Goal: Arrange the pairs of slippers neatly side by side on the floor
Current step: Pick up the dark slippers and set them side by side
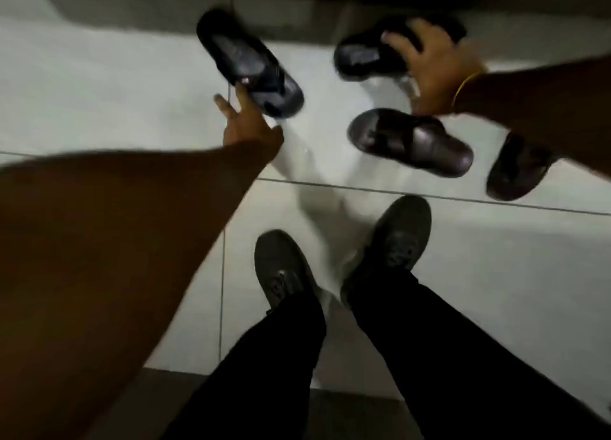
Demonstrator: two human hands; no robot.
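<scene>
Four slippers lie on the pale tiled floor. My left hand (246,125) reaches forward, its fingers on the near edge of a black slipper (244,59) that lies at a slant at the top middle. My right hand (436,72) grips the strap end of a second black slipper (363,57) at the top right. Nearer to me, a dark brown slipper (413,142) lies crosswise below my right hand. Another brown slipper (512,172) is partly hidden under my right forearm. The image is blurred.
My two feet in dark shoes, one (281,271) and the other (396,238), stand on the tiles in front of the slippers. A grey wall base or step (148,13) runs along the far edge. Open floor lies to the left.
</scene>
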